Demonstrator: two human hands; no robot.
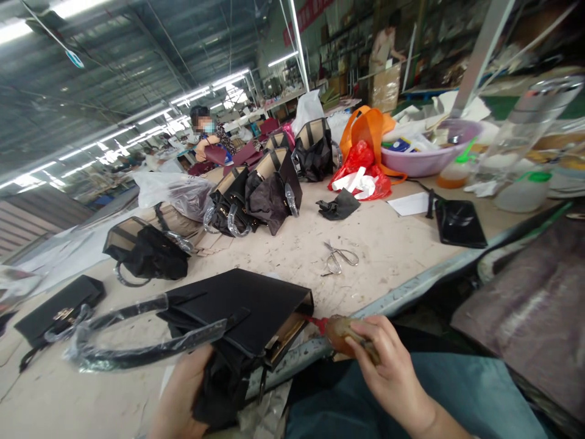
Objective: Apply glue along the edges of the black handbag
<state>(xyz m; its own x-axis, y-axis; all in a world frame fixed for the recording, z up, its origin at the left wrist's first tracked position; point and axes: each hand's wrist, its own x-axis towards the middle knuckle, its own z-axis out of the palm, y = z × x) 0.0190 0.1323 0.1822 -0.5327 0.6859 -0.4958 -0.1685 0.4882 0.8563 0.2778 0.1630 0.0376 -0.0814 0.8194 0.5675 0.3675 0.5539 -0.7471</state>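
Observation:
A black handbag (242,305) lies on its side in front of me, its plastic-wrapped handles (150,347) reaching left. My left hand (183,393), partly blurred, is closed on dark fabric (219,384) at the bag's near side. In my right hand (386,360) is a brownish squeeze bottle (338,332), tilted with its red nozzle (317,321) at the bag's tan-edged end. Whether the tip touches the edge is hard to tell. Beyond the bag, small scissors (338,257) rest on the table (292,256).
Several unfinished black bags (269,189) stand at the back; another bag (64,308) lies left. At right are a black pouch (459,222), a purple basin (420,158), a red plastic bag (361,167) and clear bottles (523,192). A masked person (212,140) sits farther off.

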